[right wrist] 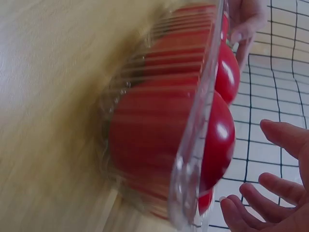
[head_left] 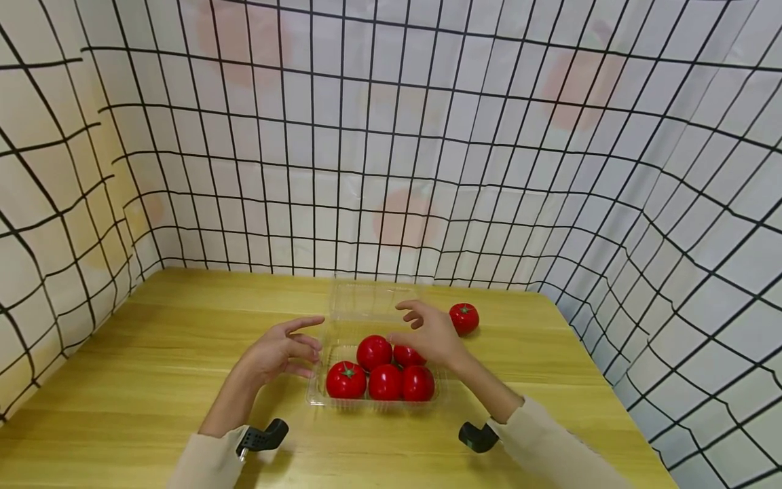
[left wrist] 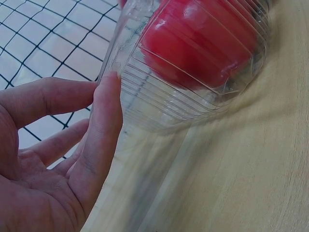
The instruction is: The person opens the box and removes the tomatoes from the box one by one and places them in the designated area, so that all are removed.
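Several red tomatoes (head_left: pixel 385 382) sit in a clear plastic clamshell box (head_left: pixel 373 405), whose transparent lid (head_left: pixel 363 302) is folded back behind it. At the box's left side is my left hand (head_left: pixel 275 353), fingers loosely extended. In the left wrist view its thumb (left wrist: pixel 104 116) lies against the box's rim beside a tomato (left wrist: pixel 198 43); firm contact is hard to judge. Over the box's right part hovers my right hand (head_left: pixel 432 336), partly covering a tomato behind it. In the right wrist view that hand (right wrist: pixel 275 193) has spread fingers holding nothing, apart from the tomatoes (right wrist: pixel 224 140).
A single tomato (head_left: pixel 464 319) lies on the wooden table (head_left: pixel 525 380), outside the box to the right and beyond my right hand. Black grid netting (head_left: pixel 379 170) in front of pale sheets encloses the table's back and sides.
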`<action>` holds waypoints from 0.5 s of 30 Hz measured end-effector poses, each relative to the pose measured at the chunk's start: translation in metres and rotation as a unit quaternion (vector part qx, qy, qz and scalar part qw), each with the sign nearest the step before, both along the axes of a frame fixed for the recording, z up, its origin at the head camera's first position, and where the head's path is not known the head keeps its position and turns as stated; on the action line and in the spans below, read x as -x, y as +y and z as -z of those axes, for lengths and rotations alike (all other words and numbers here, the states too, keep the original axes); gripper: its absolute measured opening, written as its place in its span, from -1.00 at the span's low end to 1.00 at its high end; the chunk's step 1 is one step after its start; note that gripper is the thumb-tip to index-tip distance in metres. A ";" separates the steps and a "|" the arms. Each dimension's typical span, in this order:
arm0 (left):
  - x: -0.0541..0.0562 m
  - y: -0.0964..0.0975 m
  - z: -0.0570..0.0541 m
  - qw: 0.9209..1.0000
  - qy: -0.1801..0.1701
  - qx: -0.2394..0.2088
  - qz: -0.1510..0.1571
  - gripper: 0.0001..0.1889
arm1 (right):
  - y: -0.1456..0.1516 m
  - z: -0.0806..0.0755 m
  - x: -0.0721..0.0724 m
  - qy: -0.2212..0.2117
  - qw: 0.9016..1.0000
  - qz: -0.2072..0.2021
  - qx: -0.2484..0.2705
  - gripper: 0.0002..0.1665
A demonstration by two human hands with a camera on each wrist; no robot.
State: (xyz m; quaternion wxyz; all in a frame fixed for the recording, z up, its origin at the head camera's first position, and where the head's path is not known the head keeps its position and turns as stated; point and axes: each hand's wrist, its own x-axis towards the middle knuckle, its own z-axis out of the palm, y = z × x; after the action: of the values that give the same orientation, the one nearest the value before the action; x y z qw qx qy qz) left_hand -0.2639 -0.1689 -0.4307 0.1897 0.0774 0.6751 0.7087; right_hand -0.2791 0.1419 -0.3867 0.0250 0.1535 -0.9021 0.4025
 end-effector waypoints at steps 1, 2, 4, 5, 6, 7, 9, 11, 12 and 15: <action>0.000 0.000 0.000 1.000 0.000 -0.001 0.001 -0.21 | -0.002 0.000 -0.001 -0.002 1.000 -0.003 -0.003 -0.33; 0.000 0.000 0.000 1.000 0.000 -0.002 0.002 -0.21 | -0.004 0.000 -0.001 -0.004 1.000 -0.007 -0.006 -0.33; 0.001 0.000 0.000 1.000 0.000 -0.004 0.003 -0.20 | -0.007 0.001 -0.002 -0.005 1.000 -0.015 -0.014 -0.33; 0.001 0.000 0.000 1.000 0.001 -0.005 0.003 -0.19 | -0.009 0.001 -0.002 -0.002 1.000 -0.019 -0.018 -0.33; 0.001 0.000 0.001 1.000 0.001 -0.006 0.004 -0.19 | -0.011 0.001 -0.003 -0.001 1.000 -0.023 -0.021 -0.34; 0.001 0.000 0.001 1.000 0.001 -0.006 0.004 -0.19 | -0.012 0.001 -0.004 -0.002 0.999 -0.025 -0.022 -0.34; 0.001 0.000 0.001 1.000 0.002 -0.006 0.004 -0.19 | -0.016 0.001 -0.005 -0.002 0.999 -0.028 -0.024 -0.36; 0.001 0.000 0.001 1.000 0.003 -0.007 0.005 -0.19 | -0.020 0.002 -0.007 -0.003 0.999 -0.030 -0.025 -0.37; 0.001 0.000 0.001 1.000 0.003 -0.007 0.005 -0.19 | -0.021 0.002 -0.007 -0.004 0.999 -0.031 -0.027 -0.37; 0.000 0.000 0.001 1.000 0.003 -0.007 0.005 -0.19 | -0.025 0.002 -0.008 -0.003 0.999 -0.033 -0.037 -0.37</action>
State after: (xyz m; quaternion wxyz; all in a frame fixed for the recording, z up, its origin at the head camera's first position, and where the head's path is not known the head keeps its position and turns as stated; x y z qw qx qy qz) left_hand -0.2643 -0.1694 -0.4318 0.1909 0.0842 0.6702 0.7123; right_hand -0.2715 0.1165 -0.3892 0.0034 0.1824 -0.9108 0.3702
